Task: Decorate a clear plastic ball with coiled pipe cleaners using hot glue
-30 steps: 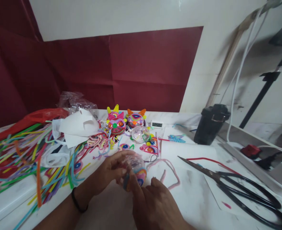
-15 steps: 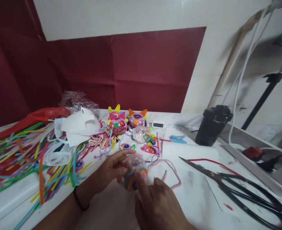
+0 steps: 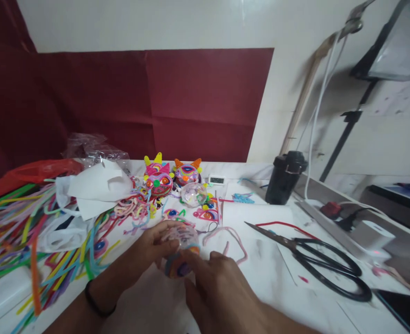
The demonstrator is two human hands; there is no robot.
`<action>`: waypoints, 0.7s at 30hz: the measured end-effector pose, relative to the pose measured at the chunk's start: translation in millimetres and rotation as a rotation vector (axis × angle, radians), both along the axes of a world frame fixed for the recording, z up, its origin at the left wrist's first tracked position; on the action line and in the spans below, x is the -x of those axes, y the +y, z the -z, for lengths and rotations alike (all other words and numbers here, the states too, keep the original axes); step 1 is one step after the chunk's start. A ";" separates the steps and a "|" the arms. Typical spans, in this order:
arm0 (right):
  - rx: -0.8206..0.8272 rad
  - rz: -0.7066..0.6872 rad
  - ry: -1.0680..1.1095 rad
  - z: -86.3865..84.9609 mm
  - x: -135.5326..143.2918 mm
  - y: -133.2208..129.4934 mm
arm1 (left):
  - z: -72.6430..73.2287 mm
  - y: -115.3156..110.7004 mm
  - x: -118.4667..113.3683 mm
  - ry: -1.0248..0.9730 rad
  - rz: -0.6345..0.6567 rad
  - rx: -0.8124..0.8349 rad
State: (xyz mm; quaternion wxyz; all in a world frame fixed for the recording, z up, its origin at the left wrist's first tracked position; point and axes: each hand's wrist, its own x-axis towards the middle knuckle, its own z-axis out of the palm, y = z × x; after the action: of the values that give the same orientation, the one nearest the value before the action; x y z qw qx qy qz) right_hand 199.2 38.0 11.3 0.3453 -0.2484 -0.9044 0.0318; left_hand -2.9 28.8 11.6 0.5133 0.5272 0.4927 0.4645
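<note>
A clear plastic ball (image 3: pixel 184 235), its lower part covered with coloured pipe-cleaner coils, sits in my left hand (image 3: pixel 149 250), fingers wrapped round its far left side. My right hand (image 3: pixel 219 283) presses its index finger against the coloured part; the thumb lies just below and the other fingers are curled. Just beyond, a pink pipe cleaner (image 3: pixel 239 236) lies bent on the table. Flat coloured eye-shaped pieces (image 3: pixel 207 214) lie behind the ball, near another clear ball (image 3: pixel 194 195). Finished-looking decorated balls with horns, one with a green nose (image 3: pixel 159 183) and one orange-horned (image 3: pixel 188 172), stand farther back.
Large black-handled scissors (image 3: pixel 288 242) lie open at right beside a red pipe cleaner (image 3: pixel 288 226). A black bottle (image 3: pixel 285 178) and power strip (image 3: pixel 351 241) stand behind. Loose pipe cleaners (image 3: pixel 66 273) and white paper (image 3: pixel 99 185) crowd the left. A small digital display (image 3: pixel 217 180) stands at the back.
The view has turned right, so everything appears farther left, and a white adapter and a dark flat object show at right. Both hands stay on the ball; the right index finger remains pressed to it.
</note>
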 end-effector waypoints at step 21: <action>0.379 0.451 -0.505 8.5 -40.5 73.7 | 21.0 0.7 -8.1 -0.235 0.001 -0.013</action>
State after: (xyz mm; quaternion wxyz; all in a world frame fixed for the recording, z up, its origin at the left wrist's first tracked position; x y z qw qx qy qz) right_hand 239.7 111.7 2.8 0.0579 -0.5003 -0.8618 0.0597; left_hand 5.2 29.5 -9.4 0.5642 0.4727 0.4261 0.5260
